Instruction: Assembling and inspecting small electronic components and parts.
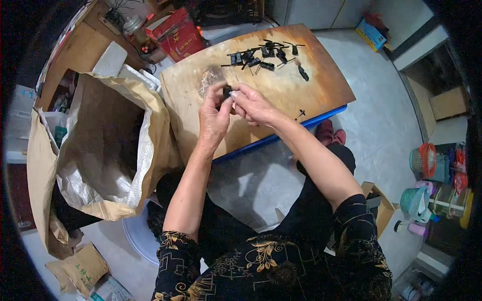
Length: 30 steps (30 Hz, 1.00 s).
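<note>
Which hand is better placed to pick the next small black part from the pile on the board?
Right, probably. The right hand is nearer the pile of black parts, while the left hand holds the small black piece.

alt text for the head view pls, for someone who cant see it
Seen from above, a seated person's left hand and right hand pinch a small black part together over a worn wooden board. More small black parts lie at the board's far edge, and a large open brown sack stands to the left.

Black short-sleeved top (281, 261) with gold floral print, black trousers, red shoes (330, 133).
</note>
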Each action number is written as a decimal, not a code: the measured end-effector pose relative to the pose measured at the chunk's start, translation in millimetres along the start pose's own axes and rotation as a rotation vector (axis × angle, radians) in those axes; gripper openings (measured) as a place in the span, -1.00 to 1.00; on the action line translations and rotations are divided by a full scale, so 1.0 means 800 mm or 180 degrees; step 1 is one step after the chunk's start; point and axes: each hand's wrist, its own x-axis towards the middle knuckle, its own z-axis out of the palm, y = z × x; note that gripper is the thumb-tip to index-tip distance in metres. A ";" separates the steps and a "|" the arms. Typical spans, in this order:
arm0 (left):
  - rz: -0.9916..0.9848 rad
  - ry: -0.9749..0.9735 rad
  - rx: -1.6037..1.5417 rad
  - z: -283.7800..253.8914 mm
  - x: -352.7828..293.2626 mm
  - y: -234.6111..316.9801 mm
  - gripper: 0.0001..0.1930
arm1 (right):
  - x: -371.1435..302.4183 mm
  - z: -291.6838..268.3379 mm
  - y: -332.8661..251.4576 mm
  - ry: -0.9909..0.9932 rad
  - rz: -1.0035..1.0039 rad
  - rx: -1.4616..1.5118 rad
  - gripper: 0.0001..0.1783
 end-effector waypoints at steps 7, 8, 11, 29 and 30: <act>-0.0992 -0.0003 -0.1772 -0.027 0.010 0.033 -0.64 | -0.004 -0.014 0.009 0.0240 -0.0610 -0.0211 -0.73; -0.1129 -0.0002 -0.1868 -0.027 0.013 0.034 -0.65 | -0.004 -0.016 0.005 0.0226 -0.0604 -0.0218 -0.73; -0.1308 0.0013 -0.2443 -0.033 0.016 0.030 -0.65 | -0.007 -0.016 -0.005 0.0176 -0.0871 -0.0027 -0.78; -0.1493 -0.0926 -0.1819 -0.020 0.007 0.047 -0.57 | -0.006 -0.037 -0.011 -0.0515 -0.0210 0.0549 -0.82; -0.1441 -0.1015 -0.1407 -0.020 0.008 0.052 -0.58 | -0.006 -0.036 -0.010 -0.0470 -0.0239 0.0318 -0.82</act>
